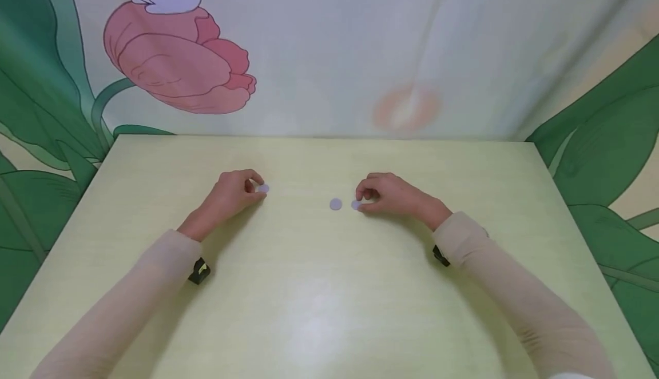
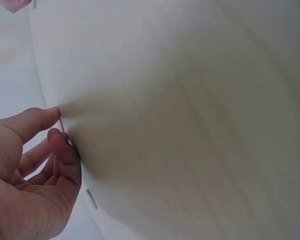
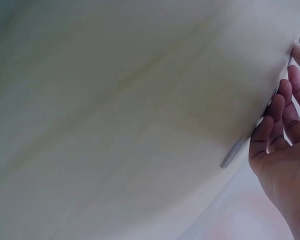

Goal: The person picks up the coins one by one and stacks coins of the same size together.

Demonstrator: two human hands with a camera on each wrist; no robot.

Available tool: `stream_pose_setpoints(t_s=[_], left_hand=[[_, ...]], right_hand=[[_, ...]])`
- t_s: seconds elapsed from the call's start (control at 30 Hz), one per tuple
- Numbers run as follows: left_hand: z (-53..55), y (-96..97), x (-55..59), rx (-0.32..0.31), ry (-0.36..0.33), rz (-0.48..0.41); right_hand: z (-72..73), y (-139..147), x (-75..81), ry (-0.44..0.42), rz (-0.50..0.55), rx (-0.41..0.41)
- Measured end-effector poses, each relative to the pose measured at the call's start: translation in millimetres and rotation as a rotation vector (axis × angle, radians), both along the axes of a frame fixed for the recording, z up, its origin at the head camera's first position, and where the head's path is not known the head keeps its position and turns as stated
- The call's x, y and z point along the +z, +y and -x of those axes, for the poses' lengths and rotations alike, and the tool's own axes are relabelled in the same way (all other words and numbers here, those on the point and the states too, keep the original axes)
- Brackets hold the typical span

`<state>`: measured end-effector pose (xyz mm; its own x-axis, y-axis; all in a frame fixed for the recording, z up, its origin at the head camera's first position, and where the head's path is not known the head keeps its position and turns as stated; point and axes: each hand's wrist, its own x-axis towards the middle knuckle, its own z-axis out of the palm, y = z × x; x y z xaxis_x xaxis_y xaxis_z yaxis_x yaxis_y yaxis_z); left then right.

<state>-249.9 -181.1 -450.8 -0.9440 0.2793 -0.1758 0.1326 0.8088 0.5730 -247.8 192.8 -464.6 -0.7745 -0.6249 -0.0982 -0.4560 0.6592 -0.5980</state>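
Note:
My left hand [image 1: 234, 193] pinches a small flat lavender disc [image 1: 264, 188] between thumb and index finger, at the tabletop left of centre. Right of centre, the right hand [image 1: 393, 193] holds a similar disc [image 1: 355, 204] by thumb and fingertips. Between the two hands, nearer the right one, another disc [image 1: 336, 204] lies flat. From the left wrist, a disc [image 2: 91, 199] shows on the table below the left hand. In the right wrist view a disc [image 3: 233, 152] lies beside the curled outer fingers. The head view hides both of these.
The pale yellow table [image 1: 319, 287] ends at a back edge just beyond the hands. Behind it hangs a white curtain [image 1: 329, 53] printed with a pink flower and green leaves. Small black devices [image 1: 199, 270] show at both sleeve cuffs.

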Motion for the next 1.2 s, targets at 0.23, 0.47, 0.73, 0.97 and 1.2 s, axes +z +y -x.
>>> stream_pose_setpoints(t_s=[0.23,0.47,0.73,0.97,1.2], left_hand=[[1.9,-1.3,1.1,-0.004,-0.040,0.018],[3.5,-0.1,-1.1,-0.006,-0.028,0.037],[6.4,0.6,0.0,0.003,-0.050,0.056],[6.9,1.5,2.6,-0.025,-0.051,0.074],[2.5,0.7,0.7,-0.036,-0.017,0.072]], right_hand=[[0.0,-2.4,-0.5,0.004,-0.007,-0.011],[-1.2,-2.1,0.3,0.006,-0.015,-0.008],[-1.0,-2.9,1.2,0.008,-0.017,-0.012],[-1.0,-3.3,3.6,-0.004,-0.016,-0.012],[-0.7,-3.3,1.6,-0.037,0.006,-0.024]])
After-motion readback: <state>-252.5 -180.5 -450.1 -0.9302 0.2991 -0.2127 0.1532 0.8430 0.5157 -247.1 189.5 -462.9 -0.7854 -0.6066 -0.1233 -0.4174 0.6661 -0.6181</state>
